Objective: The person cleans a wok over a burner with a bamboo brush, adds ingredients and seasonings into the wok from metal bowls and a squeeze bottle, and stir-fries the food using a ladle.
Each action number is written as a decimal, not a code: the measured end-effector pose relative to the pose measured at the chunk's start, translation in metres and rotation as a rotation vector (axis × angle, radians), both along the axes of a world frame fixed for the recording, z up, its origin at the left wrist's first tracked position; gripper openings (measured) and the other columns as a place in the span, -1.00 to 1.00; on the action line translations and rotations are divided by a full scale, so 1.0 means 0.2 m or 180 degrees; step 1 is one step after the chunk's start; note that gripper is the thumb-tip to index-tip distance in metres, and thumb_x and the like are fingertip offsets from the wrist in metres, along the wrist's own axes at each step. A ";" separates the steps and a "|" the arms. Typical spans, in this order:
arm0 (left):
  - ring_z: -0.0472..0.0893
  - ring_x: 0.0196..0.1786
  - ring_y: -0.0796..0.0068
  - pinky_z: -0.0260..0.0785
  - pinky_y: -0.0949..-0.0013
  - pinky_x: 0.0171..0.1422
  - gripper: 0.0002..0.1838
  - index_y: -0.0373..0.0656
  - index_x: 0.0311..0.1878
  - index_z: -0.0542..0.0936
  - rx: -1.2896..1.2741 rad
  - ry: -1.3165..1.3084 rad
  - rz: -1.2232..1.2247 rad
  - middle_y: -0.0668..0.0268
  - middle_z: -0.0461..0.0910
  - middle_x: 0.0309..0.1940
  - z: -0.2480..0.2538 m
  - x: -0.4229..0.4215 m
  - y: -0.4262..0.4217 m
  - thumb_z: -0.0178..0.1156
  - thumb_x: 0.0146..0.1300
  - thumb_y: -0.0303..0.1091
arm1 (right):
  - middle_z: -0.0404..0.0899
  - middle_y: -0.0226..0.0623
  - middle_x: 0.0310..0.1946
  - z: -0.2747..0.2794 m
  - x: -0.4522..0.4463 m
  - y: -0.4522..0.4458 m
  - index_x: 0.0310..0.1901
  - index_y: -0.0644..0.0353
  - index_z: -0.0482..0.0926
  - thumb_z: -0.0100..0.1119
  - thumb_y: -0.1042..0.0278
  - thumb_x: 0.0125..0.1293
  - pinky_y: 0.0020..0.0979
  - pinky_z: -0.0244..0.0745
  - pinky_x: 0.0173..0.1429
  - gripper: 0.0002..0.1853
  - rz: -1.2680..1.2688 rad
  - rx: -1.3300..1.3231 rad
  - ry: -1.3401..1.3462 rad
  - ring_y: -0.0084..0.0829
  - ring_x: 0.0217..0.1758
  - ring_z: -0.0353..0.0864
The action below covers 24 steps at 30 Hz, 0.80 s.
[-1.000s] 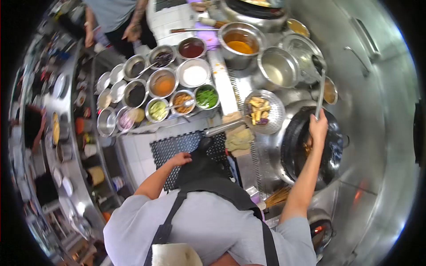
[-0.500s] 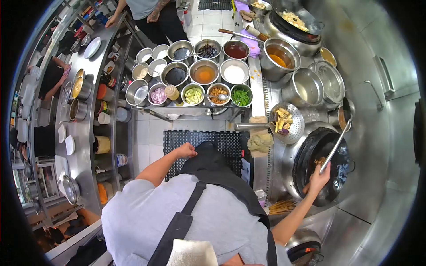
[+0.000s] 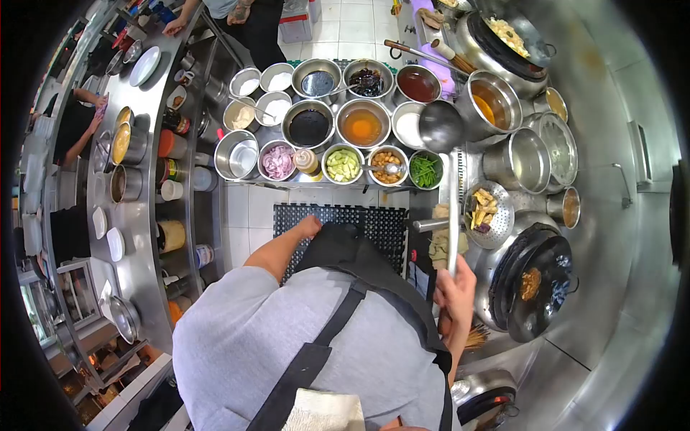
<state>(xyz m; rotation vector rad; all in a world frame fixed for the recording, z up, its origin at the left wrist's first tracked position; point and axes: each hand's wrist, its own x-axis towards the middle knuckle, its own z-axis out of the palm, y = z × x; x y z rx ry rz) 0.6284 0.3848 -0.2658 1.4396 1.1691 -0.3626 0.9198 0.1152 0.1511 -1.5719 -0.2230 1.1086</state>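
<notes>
My right hand (image 3: pixel 456 289) is wrapped round the long handle of a ladle (image 3: pixel 441 128). The ladle's dark bowl hangs over the right end of the ingredient pots, partly covering a pot of white powder (image 3: pixel 407 133) and close to the green-vegetable pot (image 3: pixel 425 171). In front of my waist, my left hand (image 3: pixel 309 227) is curled closed, with nothing visible in it. The wok (image 3: pixel 539 302) at the right holds a small brown mound of food (image 3: pixel 530 284). Beside it, a perforated strainer (image 3: pixel 496 228) carries fried yellow and purple pieces.
Metal pots of sauces (image 3: pixel 307 126), chopped onion (image 3: pixel 277 161) and nuts (image 3: pixel 388 165) line the counter ahead. A pot of orange liquid (image 3: pixel 491 108) and another wok (image 3: pixel 503 43) stand at upper right. Steel shelving (image 3: pixel 162 237) runs along the left. Another person's arm shows at top left.
My right hand has lifted the ladle out of the wok and swung it left, over the pots. My left hand stays closed near my waist. The view has shifted slightly.
</notes>
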 end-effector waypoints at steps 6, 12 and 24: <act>0.60 -0.59 0.32 0.43 0.22 -0.47 -0.84 -0.30 -0.43 0.66 0.0149 -0.0546 0.0002 0.16 0.61 -0.62 -0.07 0.03 0.14 0.16 0.17 -0.43 | 0.67 -0.17 -0.21 -0.14 -0.04 0.40 0.34 0.31 0.44 0.17 0.49 0.30 -0.37 0.52 -0.11 -0.45 0.1169 -0.0538 -0.1427 -0.34 -0.25 0.65; 0.61 -0.57 0.35 0.44 0.19 -0.44 -0.81 -0.31 -0.47 0.65 0.0079 -0.0830 0.0097 0.13 0.62 -0.61 -0.11 -0.11 0.18 0.17 0.17 -0.41 | 0.66 0.16 0.01 -0.19 -0.07 0.48 0.32 0.36 0.44 0.21 0.42 0.27 -0.21 0.47 0.24 -0.44 0.1350 -0.0872 -0.1798 0.00 0.12 0.67; 0.74 -0.27 0.16 0.58 0.22 -0.15 -0.79 -0.28 -0.30 0.70 0.1185 -0.0896 -0.1857 0.05 0.74 -0.32 0.21 0.04 0.12 0.19 0.16 -0.34 | 0.15 -0.58 -0.64 0.03 -0.10 0.41 0.43 0.25 0.26 0.11 0.35 0.44 -0.58 0.19 -0.70 -0.43 0.0305 0.0239 0.1409 -0.74 -0.80 0.12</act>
